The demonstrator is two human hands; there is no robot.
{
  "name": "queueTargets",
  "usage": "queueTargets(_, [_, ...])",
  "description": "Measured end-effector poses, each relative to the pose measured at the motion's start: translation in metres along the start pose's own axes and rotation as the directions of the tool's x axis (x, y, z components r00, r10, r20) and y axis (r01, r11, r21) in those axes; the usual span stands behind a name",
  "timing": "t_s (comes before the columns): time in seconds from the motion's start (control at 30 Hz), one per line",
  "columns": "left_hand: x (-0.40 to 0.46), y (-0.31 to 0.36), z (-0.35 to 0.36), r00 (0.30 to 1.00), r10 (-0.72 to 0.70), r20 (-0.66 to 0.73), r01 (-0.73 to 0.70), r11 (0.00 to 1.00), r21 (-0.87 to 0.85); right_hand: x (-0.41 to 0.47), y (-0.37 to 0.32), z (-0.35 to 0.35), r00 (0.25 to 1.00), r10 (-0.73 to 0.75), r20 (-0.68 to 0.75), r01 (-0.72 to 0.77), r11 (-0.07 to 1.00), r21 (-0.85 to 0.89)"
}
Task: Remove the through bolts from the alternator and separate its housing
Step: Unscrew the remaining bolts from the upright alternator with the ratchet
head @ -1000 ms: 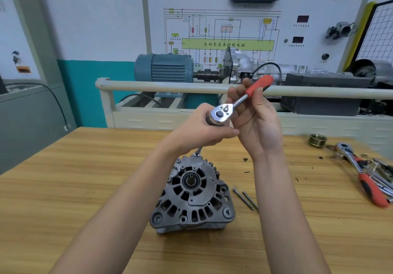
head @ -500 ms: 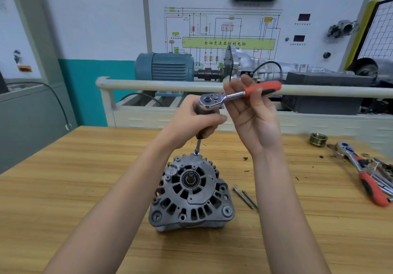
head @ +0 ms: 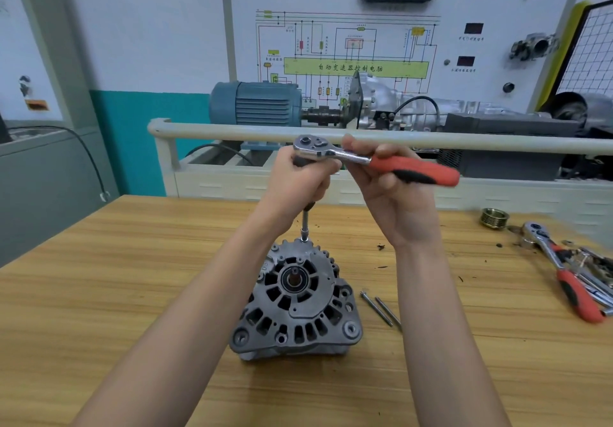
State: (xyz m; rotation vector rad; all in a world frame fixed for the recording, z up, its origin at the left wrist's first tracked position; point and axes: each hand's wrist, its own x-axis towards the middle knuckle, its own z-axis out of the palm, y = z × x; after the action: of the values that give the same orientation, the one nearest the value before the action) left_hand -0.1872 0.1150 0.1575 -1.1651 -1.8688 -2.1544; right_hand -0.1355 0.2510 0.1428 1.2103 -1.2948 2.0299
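The alternator (head: 295, 304) is sitting face-up on the wooden bench (head: 99, 294), low in the centre of the frame, directly below both hands. It is looking like a cast-metal unit, so it is probably handling as heavy and rigid, with ribbed edges that are offering grip at the outer rim rather than at the shaft in the middle. The ratchet (head: 365, 159) is standing over it on a long extension (head: 305, 224), whose socket end is meeting the upper edge of the housing (presumably on a through bolt head, though the head itself is hidden). The left hand (head: 298, 181) is closing around the top of the extension under the ratchet head. The right hand (head: 394, 194) is cupping the red handle loosely, fingers partly curled. Two removed bolts (head: 381, 309) are lying just right of the alternator, apart from it.
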Motion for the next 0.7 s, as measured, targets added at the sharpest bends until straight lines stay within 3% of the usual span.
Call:
queueTargets(0.13, [-0.004, 0.001, -0.013, 0.956, 0.010, 0.292, -0.041, 0.994, 0.100, 0.005, 0.007, 0.007, 0.965, 0.136, -0.224, -0.057, 0.943, 0.329])
queueTargets(0.23, [-0.005, 0.003, -0.009, 0.910, -0.056, 0.411, -0.020, 0.984, 0.178, 0.007, 0.011, 0.010, 0.938, 0.203, -0.282, -0.073, 0.909, 0.410])
queueTargets(0.4, [-0.006, 0.000, 0.000, 0.972, -0.047, 0.232, 0.031, 0.997, 0.074, 0.003, 0.002, 0.004, 0.969, 0.138, -0.204, -0.045, 0.913, 0.405])
queueTargets(0.53, [-0.001, 0.001, 0.007, 0.994, -0.083, -0.067, 0.084, 0.996, 0.017, -0.002, -0.003, -0.006, 0.999, 0.038, 0.014, -0.038, 0.998, 0.059])
queueTargets(0.6, [-0.001, 0.002, 0.009, 0.993, -0.089, -0.075, 0.093, 0.994, 0.055, -0.004, -0.005, -0.010, 0.998, 0.035, 0.056, -0.035, 0.999, -0.004])
queueTargets(0.7, [-0.004, 0.002, 0.001, 0.995, -0.040, 0.096, 0.024, 0.987, 0.160, -0.001, -0.005, -0.008, 0.997, 0.072, -0.039, -0.067, 0.990, 0.121])
